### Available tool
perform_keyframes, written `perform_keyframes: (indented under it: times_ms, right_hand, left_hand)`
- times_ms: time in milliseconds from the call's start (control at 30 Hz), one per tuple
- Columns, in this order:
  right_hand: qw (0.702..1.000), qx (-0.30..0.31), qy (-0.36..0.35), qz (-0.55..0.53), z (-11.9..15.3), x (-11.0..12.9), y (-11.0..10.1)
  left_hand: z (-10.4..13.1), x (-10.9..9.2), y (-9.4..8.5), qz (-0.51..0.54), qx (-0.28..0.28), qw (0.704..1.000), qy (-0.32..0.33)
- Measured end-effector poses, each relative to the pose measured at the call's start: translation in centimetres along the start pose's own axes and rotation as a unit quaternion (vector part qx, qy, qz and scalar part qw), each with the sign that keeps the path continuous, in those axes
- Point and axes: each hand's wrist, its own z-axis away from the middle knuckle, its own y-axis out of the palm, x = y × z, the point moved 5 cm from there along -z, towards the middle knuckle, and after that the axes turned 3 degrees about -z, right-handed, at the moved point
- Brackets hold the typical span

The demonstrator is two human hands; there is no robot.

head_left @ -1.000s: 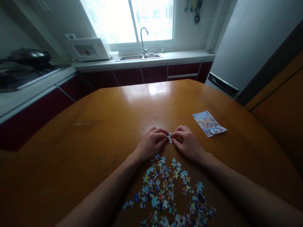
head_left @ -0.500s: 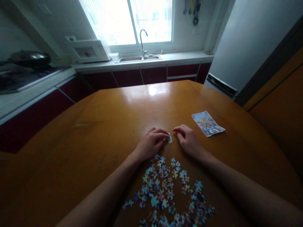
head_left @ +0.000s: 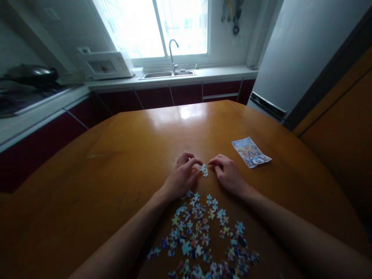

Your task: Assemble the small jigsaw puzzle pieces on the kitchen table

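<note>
A small cluster of joined jigsaw pieces, pale blue and white, lies flat on the wooden table between my two hands. My left hand rests at its left side, index finger stretched to the cluster's upper left edge and thumb apart from it. Just right of the cluster is my right hand, its fingers loosely bent with the tips close to the upper right edge; I see nothing held in it. Nearer to me, many loose jigsaw pieces are spread between my forearms, some face up in blue, white, yellow and red.
A colourful printed picture sheet lies on the wooden table, right of my right hand. Beyond the table are a counter with a sink, a white microwave and a pan on the stove. A fridge stands at right.
My left hand's index finger has lifted and spread from the thumb, uncovering more of the joined pieces. My right hand is slightly closer to them. The whole view has shifted a little.
</note>
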Motion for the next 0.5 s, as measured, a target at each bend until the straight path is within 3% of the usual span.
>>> perform_keyframes:
  times_ms: [133, 500]
  right_hand:
    - [1.0, -0.006, -0.003, -0.006, -0.07, -0.08, -0.02]
    - [1.0, 0.001, -0.007, 0.011, -0.06, -0.05, 0.09]
  left_hand:
    - [-0.28, 0.0, -0.29, 0.002, -0.022, 1.0, -0.011]
    - [-0.32, -0.12, 0.09, 0.02, 0.024, 0.999, 0.024]
